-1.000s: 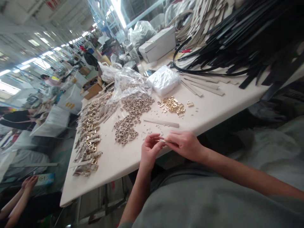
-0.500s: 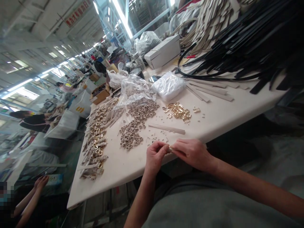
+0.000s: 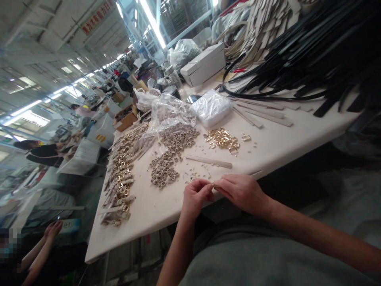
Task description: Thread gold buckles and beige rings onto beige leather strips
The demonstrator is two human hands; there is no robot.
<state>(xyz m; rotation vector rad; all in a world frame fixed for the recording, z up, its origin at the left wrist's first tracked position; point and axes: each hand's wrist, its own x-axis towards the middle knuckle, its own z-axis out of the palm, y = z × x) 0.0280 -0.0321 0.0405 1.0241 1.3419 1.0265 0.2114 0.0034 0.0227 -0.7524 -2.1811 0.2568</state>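
At the table's near edge, my left hand [image 3: 195,196] and my right hand [image 3: 239,192] meet fingertip to fingertip. Both pinch something small between them, mostly covered by the fingers. Just beyond them a flat beige strip [image 3: 208,161] lies among tiny scattered bits. Gold buckles [image 3: 223,140] form a pile behind the strip. To the left is a heap of small beige loops [image 3: 163,171], partly under a clear plastic bag [image 3: 171,113]. Farther left, beige straps with gold buckles [image 3: 120,178] lie in a long row.
A wrapped white packet [image 3: 211,107], a white box [image 3: 204,65] and a cardboard box [image 3: 125,118] stand farther back. Black straps [image 3: 312,59] hang over the right side of the table [image 3: 143,216]. At lower left, another person's hands [image 3: 52,229] are near a blue-white box.
My hands stay at nearly the same place, with a slight shift of the fingers around the small piece. The things on the table have not moved.
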